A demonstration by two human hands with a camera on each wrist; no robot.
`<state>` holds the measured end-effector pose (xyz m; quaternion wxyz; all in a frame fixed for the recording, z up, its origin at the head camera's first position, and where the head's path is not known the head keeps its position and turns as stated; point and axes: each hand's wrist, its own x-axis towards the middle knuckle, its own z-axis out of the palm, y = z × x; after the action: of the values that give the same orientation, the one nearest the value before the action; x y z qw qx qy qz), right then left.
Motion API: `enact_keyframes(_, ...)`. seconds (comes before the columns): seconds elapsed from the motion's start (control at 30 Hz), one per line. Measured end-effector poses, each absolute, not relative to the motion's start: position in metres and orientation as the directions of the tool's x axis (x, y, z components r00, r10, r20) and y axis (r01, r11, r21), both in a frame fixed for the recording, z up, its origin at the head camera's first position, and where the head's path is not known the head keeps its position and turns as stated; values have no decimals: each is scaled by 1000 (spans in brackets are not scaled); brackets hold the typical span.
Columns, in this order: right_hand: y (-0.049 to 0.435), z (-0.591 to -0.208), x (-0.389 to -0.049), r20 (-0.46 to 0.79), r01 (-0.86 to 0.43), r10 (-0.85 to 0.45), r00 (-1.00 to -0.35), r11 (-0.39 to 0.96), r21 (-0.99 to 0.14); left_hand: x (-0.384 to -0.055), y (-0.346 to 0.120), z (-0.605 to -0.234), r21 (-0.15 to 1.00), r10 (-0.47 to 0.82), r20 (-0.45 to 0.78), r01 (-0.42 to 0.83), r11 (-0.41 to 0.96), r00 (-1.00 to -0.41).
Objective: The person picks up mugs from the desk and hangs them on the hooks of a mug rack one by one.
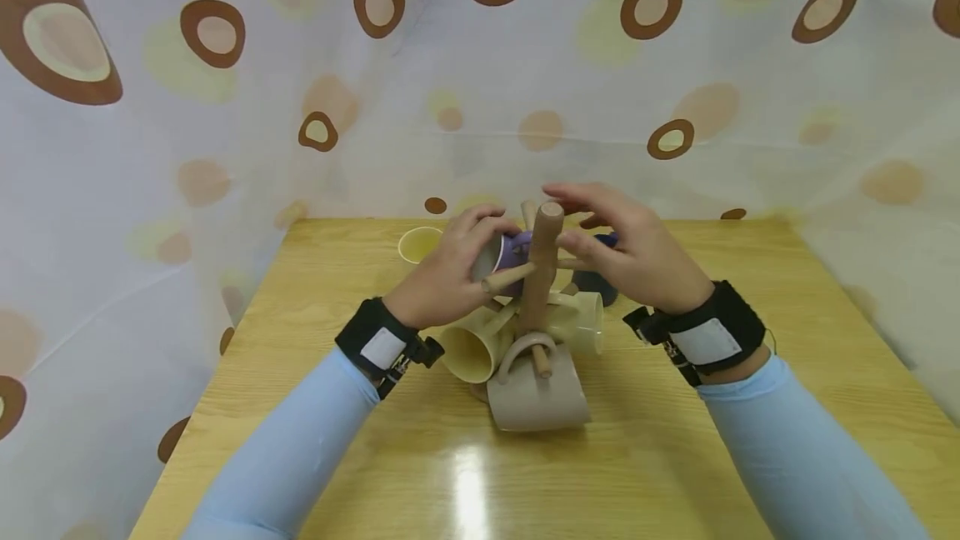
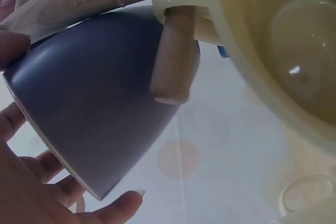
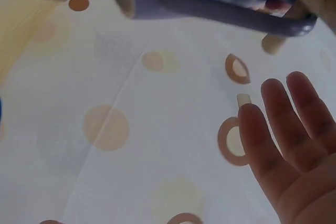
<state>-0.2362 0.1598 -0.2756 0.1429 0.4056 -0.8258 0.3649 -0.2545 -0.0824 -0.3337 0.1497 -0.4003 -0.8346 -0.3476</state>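
Observation:
My left hand (image 1: 442,277) grips a small purple mug (image 1: 513,252) by its rim, fingers spread round the mouth. The mug is tilted beside the post of a wooden mug tree (image 1: 538,294), among its upper pegs. In the right wrist view the mug's purple handle (image 3: 231,13) reaches toward a peg; whether the peg is through it cannot be told. My right hand (image 1: 641,248) hovers at the right of the post's top, its fingers (image 3: 262,145) extended and holding nothing. In the left wrist view a cream mug (image 2: 236,51) hangs close to the purple one.
Lower pegs carry a cream mug (image 1: 468,354) at left, another cream mug (image 1: 581,325) at right and a greyish-beige mug (image 1: 536,397) in front. Behind the tree are a yellow cup (image 1: 420,245) and a dark blue mug (image 1: 597,283). The wooden table (image 1: 637,457) meets a patterned cloth.

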Motion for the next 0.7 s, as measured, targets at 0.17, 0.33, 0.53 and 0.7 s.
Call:
enact_keyframes(0.17, 191, -293, -256, 456, -646, -463, -760, 457, -612, -249, -80, -326, 375, 576, 560, 802, 465, -596)
enact_keyframes(0.33, 220, -320, -283, 356, -525, -387, -850, 585, -618, -240, -89, -316, 378, 571, 594, 823, 424, -567)
enact_keyframes(0.53, 239, -358, -308, 120, -347, -345, -931, 732, -586, -226, -89, -290, 468, 570, 633, 846, 257, -523)
enact_keyframes(0.7, 232, -379, -320, -63, -218, -269, -961, 880, -423, -218, -69, -267, 373, 647, 552, 850, 372, -525)
